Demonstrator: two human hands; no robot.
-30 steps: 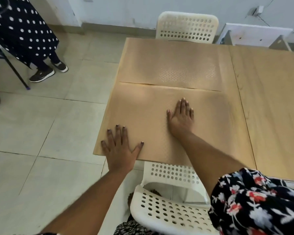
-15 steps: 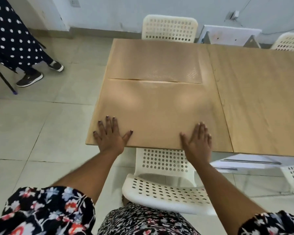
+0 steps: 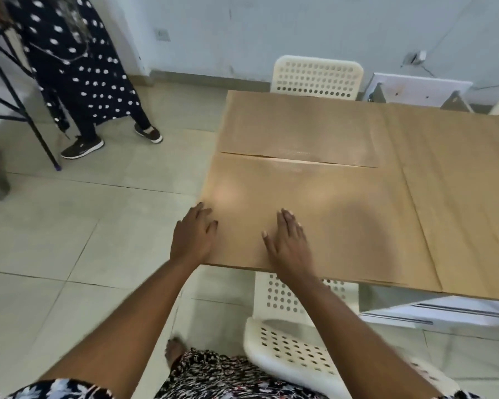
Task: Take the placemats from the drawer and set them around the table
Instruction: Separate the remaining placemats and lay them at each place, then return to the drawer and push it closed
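Both hands, left (image 3: 193,234) and right (image 3: 288,240), lie flat and open-palmed on the near tan rectangular placemat (image 3: 343,214) covering the wooden tabletop (image 3: 458,197).

Looked like a plain dining room: wooden table (image 3: 458,197), perforated white plastic chair (image 3: 316,74) at 12 o'clock, tiled floor (image 3: 69,226).

A single head-worn wide-angle camera looked forward and steeply down from above the near edge of the table (image 3: 458,197), close enough that both forearms ran in from the bottom of the frame. It faced across the tabletop toward the far wall (image 3: 271,30), with the tiled floor (image 3: 69,240) filling the left side (straight lines bowed slightly toward the edges, as a wide lens gives). The white perforated chair (image 3: 285,349) lay almost directly beneath. No second view existed to share any part with it.
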